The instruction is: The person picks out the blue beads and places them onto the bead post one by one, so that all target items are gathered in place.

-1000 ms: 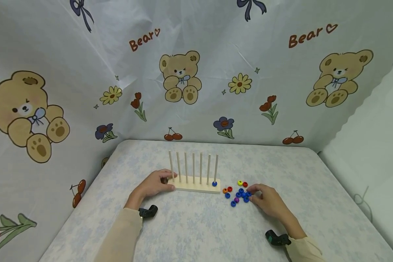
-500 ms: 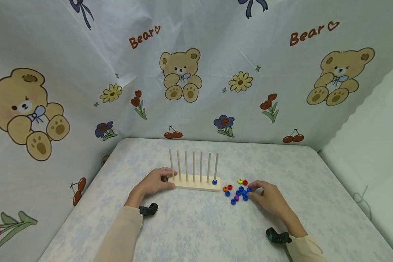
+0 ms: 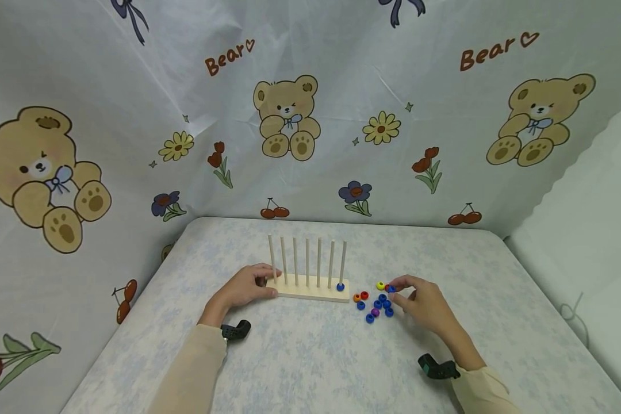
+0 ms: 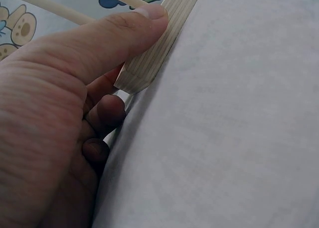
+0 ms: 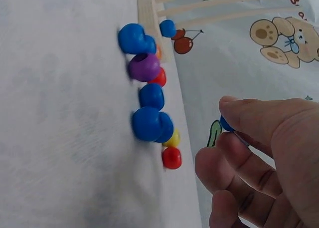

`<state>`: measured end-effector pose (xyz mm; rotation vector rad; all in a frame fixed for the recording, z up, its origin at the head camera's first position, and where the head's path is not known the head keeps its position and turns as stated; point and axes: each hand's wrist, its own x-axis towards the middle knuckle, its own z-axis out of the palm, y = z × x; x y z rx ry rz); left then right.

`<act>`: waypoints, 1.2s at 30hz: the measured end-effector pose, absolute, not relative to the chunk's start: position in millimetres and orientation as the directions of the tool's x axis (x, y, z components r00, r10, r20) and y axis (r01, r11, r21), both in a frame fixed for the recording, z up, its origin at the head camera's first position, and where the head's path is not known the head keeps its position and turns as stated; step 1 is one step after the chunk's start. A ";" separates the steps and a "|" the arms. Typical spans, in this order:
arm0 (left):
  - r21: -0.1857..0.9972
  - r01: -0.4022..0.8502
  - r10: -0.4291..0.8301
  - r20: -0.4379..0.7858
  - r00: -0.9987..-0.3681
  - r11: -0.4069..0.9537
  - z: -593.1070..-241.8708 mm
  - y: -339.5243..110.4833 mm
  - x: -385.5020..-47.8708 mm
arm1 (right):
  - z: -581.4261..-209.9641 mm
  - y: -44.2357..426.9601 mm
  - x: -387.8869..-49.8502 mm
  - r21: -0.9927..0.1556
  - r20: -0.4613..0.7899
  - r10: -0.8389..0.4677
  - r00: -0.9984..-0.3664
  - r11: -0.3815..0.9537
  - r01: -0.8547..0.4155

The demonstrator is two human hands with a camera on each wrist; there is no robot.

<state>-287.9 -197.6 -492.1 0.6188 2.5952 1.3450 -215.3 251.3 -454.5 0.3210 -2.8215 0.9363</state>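
A pale wooden peg board (image 3: 310, 292) with several upright pegs stands on the table, and one blue bead (image 3: 340, 287) sits at the foot of its rightmost peg. My left hand (image 3: 240, 289) grips the board's left end, thumb along the front edge (image 4: 158, 53). Between thumb and fingertips my right hand (image 3: 424, 302) pinches another blue bead (image 5: 226, 123), mostly covered by the thumb and raised off the table. Beside that hand lie loose blue beads (image 5: 147, 123), a purple bead (image 5: 144, 67), a yellow bead (image 3: 380, 286), red beads (image 5: 172, 158) and an orange bead (image 3: 357, 298).
The table (image 3: 300, 356) has a pale mottled cover. Behind it hangs a sheet (image 3: 331, 190) printed with bears and flowers. A thin white cable (image 3: 579, 322) runs along the wall past the right table edge.
My right hand has taken a blue bead from the right side of the cluster and raised it slightly, moving away from me. The left hand keeps its grip on the board.
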 end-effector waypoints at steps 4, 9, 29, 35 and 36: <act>0.800 0.291 0.425 0.050 -0.904 0.525 -491.9 -196.3 -287.8 | -447.8 247.2 -215.8 -0.590 0.243 -0.151 -0.958 0.761 -0.270; 0.791 0.291 0.422 0.045 -0.905 0.539 -493.8 -195.1 -289.1 | -441.2 240.3 -216.6 -0.627 0.250 -0.105 -0.963 0.740 -0.243; 0.782 0.253 0.376 0.026 -0.926 0.569 -499.1 -199.2 -287.5 | -406.5 204.8 -226.0 -0.653 0.457 -0.071 -0.887 0.650 -0.389; 0.782 0.263 0.385 0.031 -0.922 0.566 -494.8 -197.9 -288.9 | -388.9 196.4 -224.5 -0.666 0.492 -0.040 -0.869 0.626 -0.406; 0.779 0.262 0.385 0.029 -0.923 0.569 -494.8 -198.0 -289.3 | -386.8 194.6 -224.4 -0.669 0.496 -0.035 -0.868 0.622 -0.407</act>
